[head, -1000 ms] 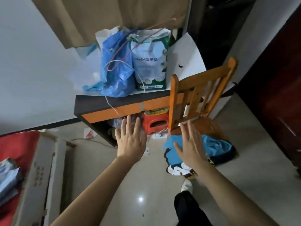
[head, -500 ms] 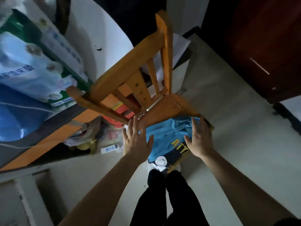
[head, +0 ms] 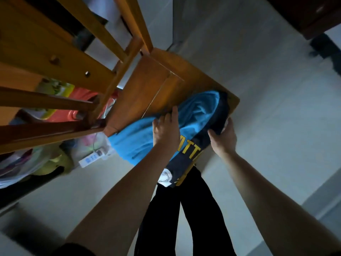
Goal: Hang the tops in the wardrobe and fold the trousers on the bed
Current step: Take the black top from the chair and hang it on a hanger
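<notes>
A pile of clothes lies on the seat of a wooden chair. On top is a bright blue garment; under it a dark navy one with yellow letters and a white print hangs over the seat's front edge. My left hand rests on the blue garment with its fingers curled into the cloth. My right hand grips the dark cloth at the pile's right edge. Neither a wardrobe nor a bed is in view.
The chair's slatted back fills the upper left. Beneath it lie a red plastic stool, bags, and a white power strip on the pale floor. My dark trouser legs stand below the chair. A dark wooden door is upper right.
I have leaned in close over the chair. Both hands, held open above the clothes before, have dropped onto the pile and closed on it.
</notes>
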`<act>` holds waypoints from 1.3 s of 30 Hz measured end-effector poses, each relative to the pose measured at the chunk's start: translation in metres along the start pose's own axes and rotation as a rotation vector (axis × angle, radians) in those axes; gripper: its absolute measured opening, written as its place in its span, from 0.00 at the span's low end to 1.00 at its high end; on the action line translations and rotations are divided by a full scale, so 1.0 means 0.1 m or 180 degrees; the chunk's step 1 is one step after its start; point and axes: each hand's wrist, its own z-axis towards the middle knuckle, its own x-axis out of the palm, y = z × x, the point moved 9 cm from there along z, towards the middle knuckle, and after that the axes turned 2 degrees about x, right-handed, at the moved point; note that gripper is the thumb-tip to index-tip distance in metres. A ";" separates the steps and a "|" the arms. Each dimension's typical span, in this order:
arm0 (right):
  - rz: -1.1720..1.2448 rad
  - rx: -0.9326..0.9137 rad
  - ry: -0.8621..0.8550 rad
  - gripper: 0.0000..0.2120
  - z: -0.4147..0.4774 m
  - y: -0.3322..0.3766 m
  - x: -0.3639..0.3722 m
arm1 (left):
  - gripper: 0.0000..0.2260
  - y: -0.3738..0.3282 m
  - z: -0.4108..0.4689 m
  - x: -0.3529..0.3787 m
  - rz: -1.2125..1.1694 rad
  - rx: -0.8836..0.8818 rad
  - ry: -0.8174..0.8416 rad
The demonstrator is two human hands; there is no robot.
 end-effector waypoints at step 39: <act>-0.0113 -0.2808 0.0332 0.11 -3.59 2.65 -3.44 | 0.14 -1.27 -3.02 -6.74 -0.3786 0.1562 -0.3077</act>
